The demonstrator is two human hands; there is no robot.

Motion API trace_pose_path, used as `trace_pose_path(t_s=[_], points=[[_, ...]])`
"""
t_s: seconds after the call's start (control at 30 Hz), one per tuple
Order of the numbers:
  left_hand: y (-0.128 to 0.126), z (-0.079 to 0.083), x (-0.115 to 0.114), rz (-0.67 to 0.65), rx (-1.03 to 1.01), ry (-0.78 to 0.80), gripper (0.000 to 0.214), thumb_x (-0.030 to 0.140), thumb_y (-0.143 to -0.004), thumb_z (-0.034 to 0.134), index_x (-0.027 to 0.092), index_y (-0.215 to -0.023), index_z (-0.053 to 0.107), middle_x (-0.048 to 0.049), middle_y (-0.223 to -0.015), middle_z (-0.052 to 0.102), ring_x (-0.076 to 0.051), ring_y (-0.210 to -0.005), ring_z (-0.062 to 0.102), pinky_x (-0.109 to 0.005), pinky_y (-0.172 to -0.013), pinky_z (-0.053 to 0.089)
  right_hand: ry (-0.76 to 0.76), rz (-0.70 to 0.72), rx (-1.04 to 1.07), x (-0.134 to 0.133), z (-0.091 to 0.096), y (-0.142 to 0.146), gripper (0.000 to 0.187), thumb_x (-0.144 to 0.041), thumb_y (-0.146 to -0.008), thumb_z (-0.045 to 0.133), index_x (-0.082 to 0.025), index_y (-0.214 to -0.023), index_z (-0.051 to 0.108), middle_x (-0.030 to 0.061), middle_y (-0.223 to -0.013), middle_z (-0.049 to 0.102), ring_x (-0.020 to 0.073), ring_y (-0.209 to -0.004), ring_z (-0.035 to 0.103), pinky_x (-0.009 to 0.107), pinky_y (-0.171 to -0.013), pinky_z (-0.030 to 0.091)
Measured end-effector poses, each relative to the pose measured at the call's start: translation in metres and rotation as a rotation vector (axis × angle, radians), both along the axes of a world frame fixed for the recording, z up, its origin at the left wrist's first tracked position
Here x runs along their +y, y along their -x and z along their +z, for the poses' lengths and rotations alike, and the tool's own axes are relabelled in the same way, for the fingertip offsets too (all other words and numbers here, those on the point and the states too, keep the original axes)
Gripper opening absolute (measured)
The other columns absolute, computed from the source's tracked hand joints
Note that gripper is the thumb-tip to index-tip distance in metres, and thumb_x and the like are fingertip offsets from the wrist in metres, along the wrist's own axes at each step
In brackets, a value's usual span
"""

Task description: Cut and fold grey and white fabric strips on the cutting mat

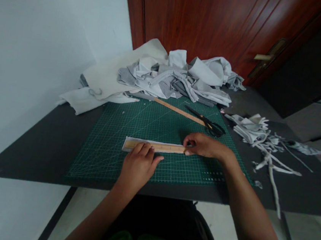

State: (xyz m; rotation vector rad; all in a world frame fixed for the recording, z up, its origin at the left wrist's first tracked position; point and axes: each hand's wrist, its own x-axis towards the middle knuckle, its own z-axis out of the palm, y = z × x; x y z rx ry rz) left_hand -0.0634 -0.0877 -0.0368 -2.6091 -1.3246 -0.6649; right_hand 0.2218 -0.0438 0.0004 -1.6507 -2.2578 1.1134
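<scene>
A wooden ruler [170,148] lies lengthwise on a narrow strip of white fabric [158,142], whose edges show around it. Both rest on a green cutting mat [104,160]. My left hand [140,163] lies flat over the ruler's left half, its thumb spread to the right and touching the mat side. At the right end, the thumb and forefinger of my right hand [200,145] pinch the ruler; whether the fabric is in that pinch too, I cannot tell. Beyond my right hand are black-handled scissors [215,129], overlapping a second wooden strip [175,110], which looks like another ruler.
A heap of white and grey fabric [170,79] covers the back of the dark table [51,150]. Thin fabric scraps [253,131] lie at the right. A white wall [42,46] borders the left side, and a reddish wooden door [202,21] stands behind.
</scene>
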Motion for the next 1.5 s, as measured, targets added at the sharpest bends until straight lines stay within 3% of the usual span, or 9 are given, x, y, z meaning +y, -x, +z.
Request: trace_pose_path(t_s=[0.47, 0.83, 1.2, 1.5], points=[[0.000, -0.002, 0.001, 0.003, 0.006, -0.029, 0.034, 0.042, -0.097, 0.063, 0.011, -0.104, 0.076, -0.0150, -0.112, 0.074, -0.032, -0.108, 0.067, -0.045, -0.088, 0.059, -0.043, 0.051, -0.068, -0.010, 0.013, 0.002, 0.023, -0.030, -0.078, 0.074, -0.020, -0.098, 0.070, 0.0014, -0.089, 0.063, 0.0193, -0.081, 0.058, 0.027, -0.068, 0.039], [-0.001, -0.003, 0.001, 0.006, -0.004, -0.035, 0.034, 0.041, -0.096, 0.064, 0.010, -0.104, 0.076, -0.0150, -0.110, 0.074, -0.031, -0.106, 0.067, -0.045, -0.087, 0.060, -0.081, 0.010, -0.168, -0.015, 0.015, -0.008, 0.021, -0.027, -0.079, 0.072, -0.022, -0.099, 0.066, 0.0030, -0.098, 0.064, 0.0214, -0.088, 0.061, 0.028, -0.074, 0.041], [0.000, -0.002, 0.000, 0.000, -0.015, -0.013, 0.032, 0.040, -0.096, 0.064, 0.012, -0.105, 0.077, -0.0160, -0.112, 0.074, -0.032, -0.107, 0.068, -0.046, -0.088, 0.060, -0.036, -0.108, -0.375, -0.012, 0.018, -0.008, 0.022, -0.036, -0.074, 0.080, -0.022, -0.090, 0.074, 0.0038, -0.093, 0.070, 0.0230, -0.087, 0.063, 0.028, -0.066, 0.038], [0.000, -0.002, 0.000, 0.006, -0.008, -0.006, 0.033, 0.040, -0.096, 0.064, 0.011, -0.106, 0.076, -0.0150, -0.111, 0.074, -0.032, -0.107, 0.067, -0.046, -0.087, 0.060, -0.053, -0.097, -0.347, -0.015, 0.021, -0.008, 0.016, -0.034, -0.077, 0.077, -0.022, -0.086, 0.072, 0.0047, -0.094, 0.070, 0.0233, -0.086, 0.063, 0.029, -0.067, 0.037]])
